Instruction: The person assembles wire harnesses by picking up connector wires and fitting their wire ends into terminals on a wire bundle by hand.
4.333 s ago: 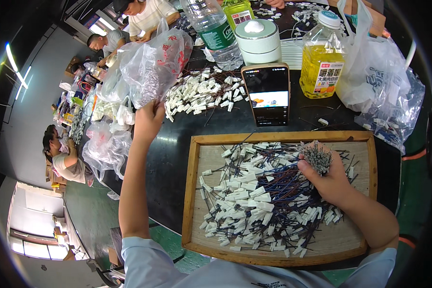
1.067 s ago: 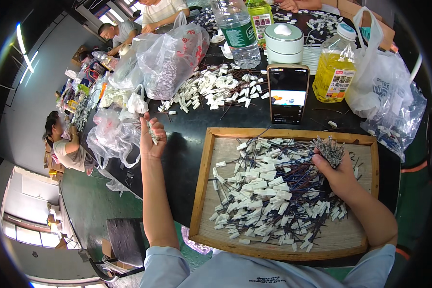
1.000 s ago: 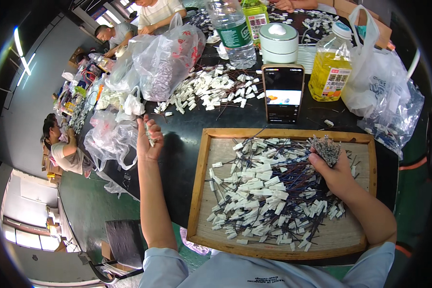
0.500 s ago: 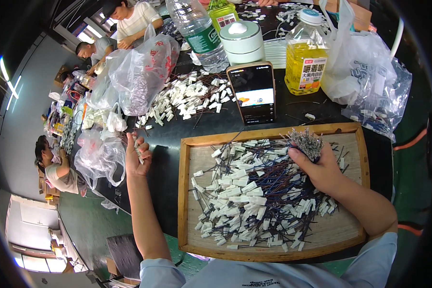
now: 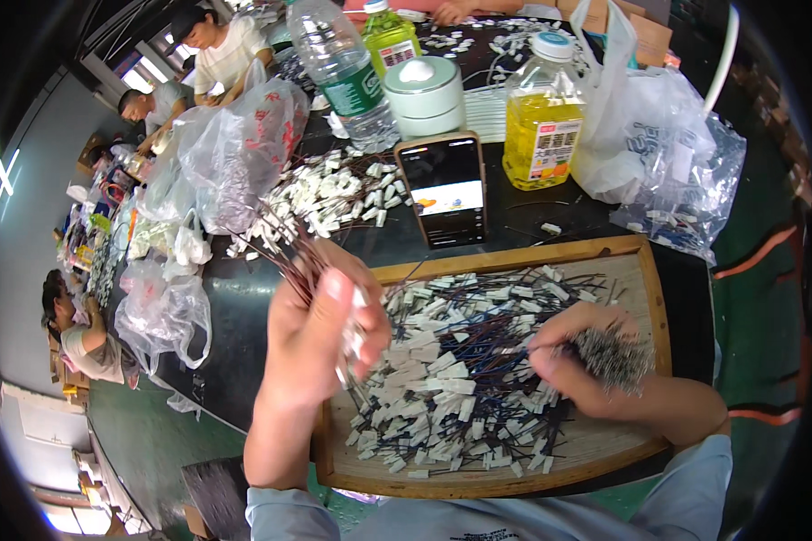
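Observation:
My left hand (image 5: 302,338) is closed around a bunch of brown wires (image 5: 284,248) with white connectors, above the left edge of a wooden tray (image 5: 656,307). The wires fan out beyond my thumb, and white ends show by the fingers, slightly blurred. Over the tray's right side, my right hand (image 5: 573,374) grips a dense bundle of thin wires with metal tips (image 5: 612,356). Its thumb and forefinger reach toward the pile; whether they pinch a single wire I cannot tell. In the tray lies a heap of white connectors (image 5: 442,374) on dark blue and brown wires.
Behind the tray a phone (image 5: 442,191) leans against a pale green container (image 5: 424,99). Nearby are a yellow drink bottle (image 5: 541,117), a clear bottle (image 5: 347,81), another connector pile (image 5: 334,198) and plastic bags (image 5: 244,153). Other people (image 5: 221,50) sit along the table's far left.
My left hand has moved right and nearer, to the tray's left edge, with its wire bunch now in plain sight. My right hand has lowered, turning its bundle toward the right.

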`<move>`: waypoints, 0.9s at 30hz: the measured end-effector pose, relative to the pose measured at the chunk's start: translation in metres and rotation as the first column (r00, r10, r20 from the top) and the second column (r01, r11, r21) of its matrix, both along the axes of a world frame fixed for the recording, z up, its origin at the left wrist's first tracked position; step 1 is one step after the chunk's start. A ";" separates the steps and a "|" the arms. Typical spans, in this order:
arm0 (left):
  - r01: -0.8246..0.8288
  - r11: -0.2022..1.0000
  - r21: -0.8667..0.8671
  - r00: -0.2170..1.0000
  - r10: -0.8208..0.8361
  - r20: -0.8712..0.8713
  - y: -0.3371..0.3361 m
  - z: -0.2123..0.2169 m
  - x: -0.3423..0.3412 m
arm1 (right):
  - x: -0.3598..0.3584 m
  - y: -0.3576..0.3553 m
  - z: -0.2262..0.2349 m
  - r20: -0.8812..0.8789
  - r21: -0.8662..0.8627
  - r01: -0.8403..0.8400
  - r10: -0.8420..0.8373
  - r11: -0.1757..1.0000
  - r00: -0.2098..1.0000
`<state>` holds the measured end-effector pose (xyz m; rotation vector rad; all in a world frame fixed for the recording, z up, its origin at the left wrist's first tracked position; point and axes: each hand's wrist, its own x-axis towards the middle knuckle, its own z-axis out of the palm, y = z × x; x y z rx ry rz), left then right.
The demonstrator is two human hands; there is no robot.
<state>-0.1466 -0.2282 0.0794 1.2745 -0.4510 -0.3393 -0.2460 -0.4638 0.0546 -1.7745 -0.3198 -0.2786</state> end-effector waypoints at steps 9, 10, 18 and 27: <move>0.377 0.925 -0.052 0.892 -0.378 -0.249 -0.027 0.001 -0.035 | -0.003 0.000 -0.011 0.275 -0.052 -0.016 0.030 0.999 0.961; 0.388 0.920 -0.054 0.887 -0.388 -0.251 -0.027 0.001 -0.035 | -0.003 -0.001 -0.013 0.274 -0.049 -0.014 0.027 0.999 0.961; 0.356 0.932 0.063 0.919 -0.338 -0.204 -0.028 0.000 -0.044 | -0.006 -0.003 -0.006 0.193 -0.085 -0.138 0.152 0.987 0.969; 0.267 0.907 0.327 0.949 -0.306 0.075 -0.026 0.001 -0.052 | -0.003 -0.003 -0.009 0.198 -0.098 -0.226 0.242 0.969 0.950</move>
